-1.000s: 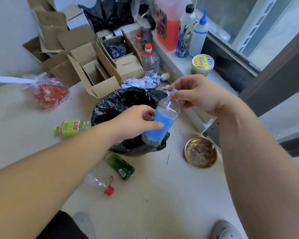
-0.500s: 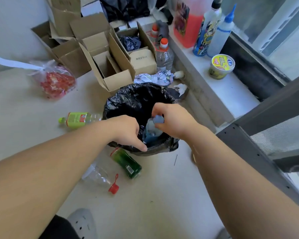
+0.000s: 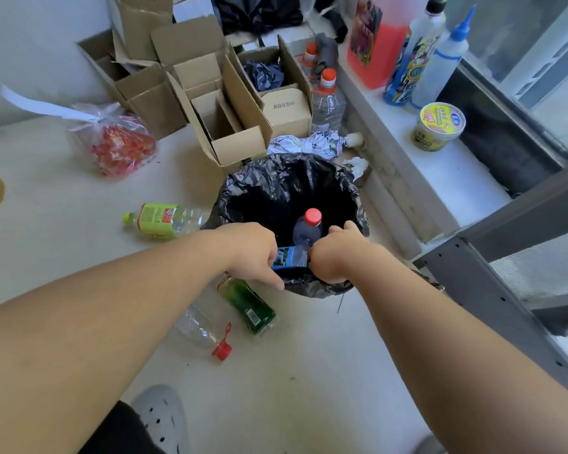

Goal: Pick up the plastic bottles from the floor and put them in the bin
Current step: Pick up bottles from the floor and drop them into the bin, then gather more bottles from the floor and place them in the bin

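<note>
A bin lined with a black bag (image 3: 277, 173) stands on the floor in front of me. Both hands are at its near rim. Between them, just inside the rim, lies a clear bottle with a blue label (image 3: 289, 257). My left hand (image 3: 254, 253) curls over its labelled end, and my right hand (image 3: 333, 255) is closed around its neck end. Deeper in the bin stands a red-capped bottle (image 3: 309, 226). On the floor to the left lie a lime-labelled bottle (image 3: 164, 219), a green bottle (image 3: 248, 306) and a clear bottle with a loose red cap (image 3: 199, 329).
Open cardboard boxes (image 3: 230, 126) crowd the floor behind the bin, with a red-filled plastic bag (image 3: 118, 145) to the left. A white ledge (image 3: 440, 172) at the right carries cleaning bottles and a yellow cup. A grey frame (image 3: 492, 257) juts in at right. My shoe (image 3: 161, 417) is below.
The blue-labelled bottle has gone from held up over the bin down to inside its near rim, both hands lowering with it. The view has shifted closer, showing a red-capped bottle inside.
</note>
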